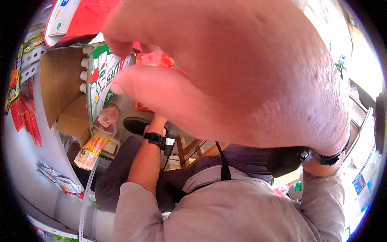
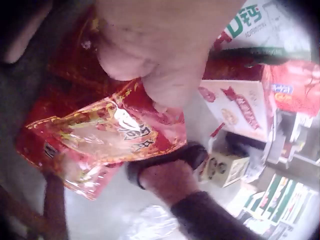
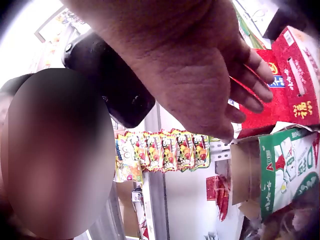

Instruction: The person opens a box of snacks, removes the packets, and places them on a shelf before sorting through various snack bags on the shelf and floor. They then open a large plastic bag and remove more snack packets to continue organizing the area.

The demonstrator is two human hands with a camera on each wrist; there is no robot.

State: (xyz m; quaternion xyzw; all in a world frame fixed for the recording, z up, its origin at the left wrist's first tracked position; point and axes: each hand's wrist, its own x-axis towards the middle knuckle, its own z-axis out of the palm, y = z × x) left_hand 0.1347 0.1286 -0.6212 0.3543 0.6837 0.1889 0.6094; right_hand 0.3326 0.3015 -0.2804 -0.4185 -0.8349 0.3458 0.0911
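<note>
My left hand (image 2: 155, 45) grips the top of shiny red plastic packets (image 2: 110, 135) with gold trim and printed characters. They hang above the floor near a dark shoe (image 2: 167, 160). In the head view part of the red packets (image 1: 155, 59) shows behind my right hand, which hides most of the left hand (image 1: 160, 120). My right hand (image 1: 225, 76) is raised close to the head camera, thumb apart from the fingers. In the right wrist view that right hand (image 3: 200, 85) has loosely extended fingers, holds nothing, and overlaps a red gift box (image 3: 300, 80).
An opened cardboard carton (image 1: 64, 80) with white-capped bottles and a green-and-white printed panel (image 1: 100, 76) stands at left. Colourful snack bags (image 3: 170, 150) hang in a row. Yellow packs (image 1: 90, 151) lie lower left. A wooden stool (image 1: 181, 151) is by the legs.
</note>
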